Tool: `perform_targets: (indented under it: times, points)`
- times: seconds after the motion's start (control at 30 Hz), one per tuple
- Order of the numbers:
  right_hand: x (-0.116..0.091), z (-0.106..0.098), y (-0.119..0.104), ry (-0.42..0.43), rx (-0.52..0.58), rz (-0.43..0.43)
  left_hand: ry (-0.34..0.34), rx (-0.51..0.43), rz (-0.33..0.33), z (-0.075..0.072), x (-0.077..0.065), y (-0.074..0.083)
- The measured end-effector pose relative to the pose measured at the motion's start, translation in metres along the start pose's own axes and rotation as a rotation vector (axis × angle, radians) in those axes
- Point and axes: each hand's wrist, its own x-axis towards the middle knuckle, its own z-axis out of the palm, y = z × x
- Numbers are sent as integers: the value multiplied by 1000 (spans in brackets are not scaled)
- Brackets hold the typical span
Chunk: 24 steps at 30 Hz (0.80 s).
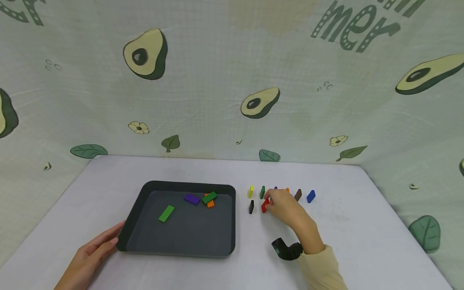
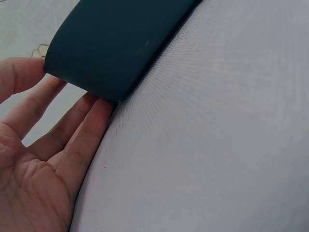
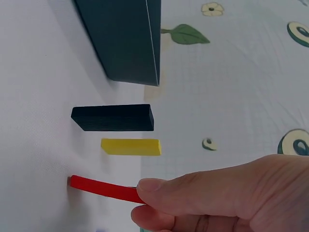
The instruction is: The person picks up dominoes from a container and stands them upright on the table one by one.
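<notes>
My right hand [image 1: 286,207] pinches the upper end of a slim red block [image 3: 104,188] between thumb and fingers. In the right wrist view the block leans slightly, its lower end close over the table. Beside it stand a black block [image 1: 251,207] and a yellow block [image 1: 250,191], both upright. A green block [image 1: 262,192] stands just behind the fingers. My left hand [image 1: 92,253] touches the near left corner of a dark grey baking tray [image 1: 174,255], fingers fairly straight. In the left wrist view the thumb meets the rim and the fingertips press the tray's outer wall.
Inside the tray lie a purple block [image 1: 192,199], a light green block [image 1: 166,214] and a darker green block [image 1: 209,197] across an orange block [image 1: 210,204]. Brown [image 1: 298,195] and blue [image 1: 311,196] blocks stand right of the hand; purple and orange ones are partly hidden behind it.
</notes>
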Motion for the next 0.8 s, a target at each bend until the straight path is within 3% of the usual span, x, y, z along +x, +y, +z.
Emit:
perform_targets:
  times: [0.13,0.5,0.8]
  points:
    - [-1,1,-1,10,-2,-11,-4,-4,-21,0,0,1]
    - [-1,3,-4,1,13,-4,-27,-33,54,-1,-1,-2]
    - [-3,2,-4,-16,23,10,-26,-41,53,-1,-1,-2]
